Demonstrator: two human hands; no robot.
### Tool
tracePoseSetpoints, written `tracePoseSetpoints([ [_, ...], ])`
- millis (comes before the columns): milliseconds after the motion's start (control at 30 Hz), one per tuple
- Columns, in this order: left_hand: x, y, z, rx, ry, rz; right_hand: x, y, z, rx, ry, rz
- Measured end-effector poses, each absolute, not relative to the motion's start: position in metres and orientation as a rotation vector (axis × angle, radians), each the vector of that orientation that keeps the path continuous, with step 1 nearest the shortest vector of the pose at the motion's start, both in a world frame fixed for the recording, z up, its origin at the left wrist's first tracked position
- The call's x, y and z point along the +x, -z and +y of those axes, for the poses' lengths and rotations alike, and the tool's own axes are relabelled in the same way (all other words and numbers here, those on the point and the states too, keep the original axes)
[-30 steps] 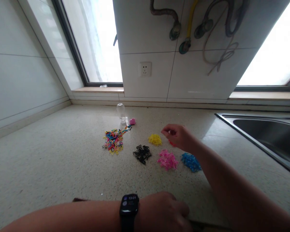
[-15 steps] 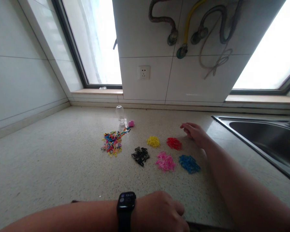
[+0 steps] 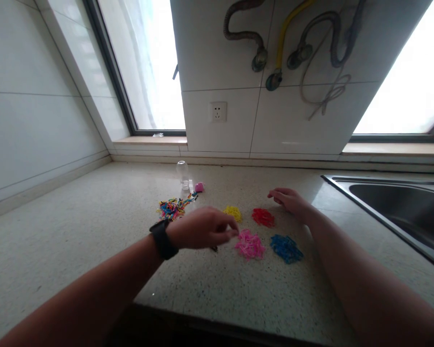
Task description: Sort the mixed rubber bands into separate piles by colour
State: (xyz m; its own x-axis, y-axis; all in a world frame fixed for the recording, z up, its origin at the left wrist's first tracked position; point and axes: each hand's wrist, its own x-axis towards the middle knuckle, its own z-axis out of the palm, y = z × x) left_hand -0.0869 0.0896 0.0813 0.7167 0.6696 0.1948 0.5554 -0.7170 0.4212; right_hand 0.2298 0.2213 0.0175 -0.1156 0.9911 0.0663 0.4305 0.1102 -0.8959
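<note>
— On the speckled countertop (image 3: 94, 241), what have I got under my hands?

— Sorted little heaps of small rubber bands. I have my left hand (image 3: 202, 230), smartwatch (image 3: 162, 239) on the wrist, hanging over the spot between the mixed pile and the sorted ones, knuckles up. It covers nearly all of the black pile (image 3: 214, 248); only a sliver peeks out below my fingers.

— Is the left hand pinching anything?

— Fingers are curled with the tips drawn together, pointing towards the pink pile (image 3: 250, 244). Whether a band sits between them, I cannot tell; the tips are blurred.

— And the right?

— My right hand (image 3: 288, 199) lies palm down on the counter, fingers loosely stretched out and holding nothing. It rests just beyond and to the right of the red pile (image 3: 263, 217), near it but apart.

— How are the heaps laid out?

— Yellow pile (image 3: 233, 212) and red one in the farther row, pink and blue pile (image 3: 286, 248) in the nearer row. The unsorted multicoloured pile (image 3: 172, 208) sits to the left, trailing up towards a small clear bottle (image 3: 183, 174) standing upside down, with a pink cap (image 3: 199, 187) just beside it.

— Anything else around?

— A steel sink (image 3: 394, 207) at the right edge, a wall socket (image 3: 218, 111) on the tiles, and hoses (image 3: 285, 43) hanging above it.
</note>
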Motion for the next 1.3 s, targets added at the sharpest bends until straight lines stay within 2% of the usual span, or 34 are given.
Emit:
tracePoseSetpoints([
  [167, -0.143, -0.067, 0.144, 2.459, -0.685, 1.514, 0.230, -0.015, 0.226, -1.392, -0.953, -1.649],
  [367, -0.191, -0.040, 0.177, 2.329, -0.573, 1.915, 0.231, -0.012, 0.229, -1.385, -0.934, -1.676],
  [800, -0.209, -0.027, 0.190, 2.309, -0.283, 1.884, 0.232, -0.010, 0.232, -1.390, -0.884, -1.696],
  [1300, -0.208, -0.025, 0.193, 2.244, -0.401, 1.781, 0.232, -0.010, 0.233, -1.404, -0.953, -1.605],
])
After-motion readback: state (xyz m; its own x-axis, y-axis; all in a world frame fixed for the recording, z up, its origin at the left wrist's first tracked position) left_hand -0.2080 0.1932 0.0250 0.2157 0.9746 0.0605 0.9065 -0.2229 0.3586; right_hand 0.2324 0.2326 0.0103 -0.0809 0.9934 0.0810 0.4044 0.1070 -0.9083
